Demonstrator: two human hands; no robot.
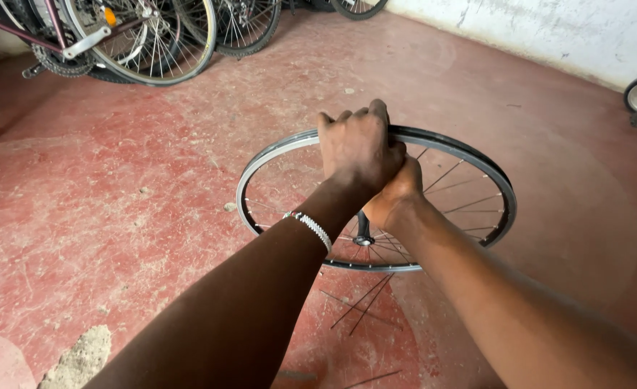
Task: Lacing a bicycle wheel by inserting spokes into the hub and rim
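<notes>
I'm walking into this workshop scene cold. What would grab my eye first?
Dead centre, a bare bicycle wheel rim with thin spokes sits on the red floor, both hands clamped together on its far edge: the left hand on top, the right hand tucked under it. Loose spokes lie on the floor just in front, and parked bicycles line the top left.
</notes>
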